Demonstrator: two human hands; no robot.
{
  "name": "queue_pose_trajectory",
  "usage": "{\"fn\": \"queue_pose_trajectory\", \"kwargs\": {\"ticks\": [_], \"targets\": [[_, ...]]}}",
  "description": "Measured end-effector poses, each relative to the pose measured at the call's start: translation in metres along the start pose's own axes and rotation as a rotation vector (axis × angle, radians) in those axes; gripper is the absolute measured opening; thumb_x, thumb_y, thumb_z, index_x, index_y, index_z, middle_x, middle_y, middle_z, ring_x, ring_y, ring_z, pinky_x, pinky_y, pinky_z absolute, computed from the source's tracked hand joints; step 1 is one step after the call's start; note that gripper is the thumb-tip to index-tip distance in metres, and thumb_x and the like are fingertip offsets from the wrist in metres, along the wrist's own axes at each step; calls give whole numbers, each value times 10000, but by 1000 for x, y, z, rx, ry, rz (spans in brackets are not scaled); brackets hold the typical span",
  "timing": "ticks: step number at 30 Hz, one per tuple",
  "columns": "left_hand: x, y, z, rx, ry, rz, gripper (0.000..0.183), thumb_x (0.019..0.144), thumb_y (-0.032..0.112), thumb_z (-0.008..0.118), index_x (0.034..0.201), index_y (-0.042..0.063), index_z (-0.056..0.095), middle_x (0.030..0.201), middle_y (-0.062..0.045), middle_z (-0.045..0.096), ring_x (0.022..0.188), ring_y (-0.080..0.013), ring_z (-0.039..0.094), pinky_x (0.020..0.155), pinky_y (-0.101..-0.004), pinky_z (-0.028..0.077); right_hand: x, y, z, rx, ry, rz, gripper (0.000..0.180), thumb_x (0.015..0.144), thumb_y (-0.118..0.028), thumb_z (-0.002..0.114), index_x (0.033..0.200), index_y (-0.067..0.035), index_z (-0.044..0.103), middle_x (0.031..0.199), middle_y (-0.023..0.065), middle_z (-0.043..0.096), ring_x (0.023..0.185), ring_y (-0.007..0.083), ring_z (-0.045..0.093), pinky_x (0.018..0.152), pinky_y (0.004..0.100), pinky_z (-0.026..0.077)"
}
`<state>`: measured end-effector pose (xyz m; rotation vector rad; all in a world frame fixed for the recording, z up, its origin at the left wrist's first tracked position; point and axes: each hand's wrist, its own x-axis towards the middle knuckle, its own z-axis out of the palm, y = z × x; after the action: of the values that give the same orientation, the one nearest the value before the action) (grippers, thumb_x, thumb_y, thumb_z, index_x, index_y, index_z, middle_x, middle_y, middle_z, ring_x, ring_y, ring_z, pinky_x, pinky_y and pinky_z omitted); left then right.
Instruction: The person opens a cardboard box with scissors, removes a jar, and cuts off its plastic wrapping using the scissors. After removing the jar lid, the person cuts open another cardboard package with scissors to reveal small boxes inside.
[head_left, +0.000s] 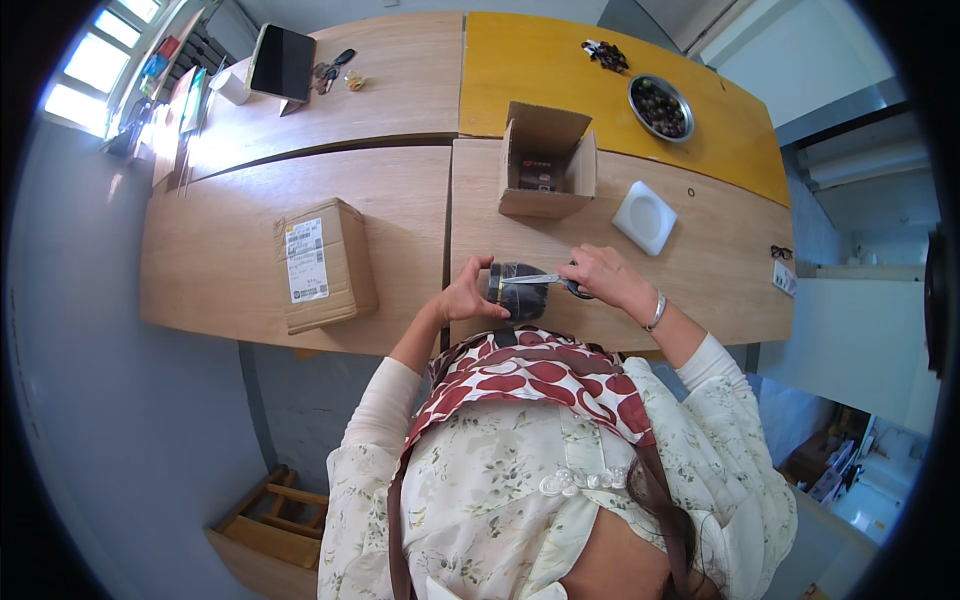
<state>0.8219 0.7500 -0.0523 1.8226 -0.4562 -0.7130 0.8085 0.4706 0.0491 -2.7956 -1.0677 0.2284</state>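
Note:
A dark jar with a shiny clear wrap lies near the front edge of the wooden table, close to my apron. My left hand grips it from the left, thumb below and fingers above. Scissors are in my right hand, their blades laid across the jar and pointing left. Whether the blades have gone under the wrap is too small to tell. Just beyond stands an open cardboard box with a dark printed item inside. To its right rests a white foam block with a round recess.
A taped cardboard parcel with a label stands at left. Farther back are a tablet, keys and a white cup. A metal bowl of dark round fruit sits on the yellow tabletop. Eyeglasses lie at the right edge.

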Motion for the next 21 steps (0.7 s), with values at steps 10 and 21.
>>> {"fn": "queue_pose_trajectory", "kwargs": {"ticks": [10, 21], "targets": [[3, 7, 3, 62, 158, -35, 1089, 492, 388, 894, 1285, -108, 336, 1253, -246, 429, 1219, -330, 405, 1039, -365, 327, -23, -13, -20, 1111, -245, 574, 341, 775, -393, 710, 910, -100, 598, 650, 19, 536, 566, 117, 531, 468, 216, 386], [14, 33, 20, 289, 342, -43, 1033, 500, 356, 879, 1270, -92, 354, 1210, -226, 433, 1181, -340, 413, 1017, -375, 350, -40, -58, 0, 1939, -215, 792, 415, 834, -450, 641, 866, -41, 577, 625, 14, 542, 507, 44, 509, 353, 132, 271]]}}
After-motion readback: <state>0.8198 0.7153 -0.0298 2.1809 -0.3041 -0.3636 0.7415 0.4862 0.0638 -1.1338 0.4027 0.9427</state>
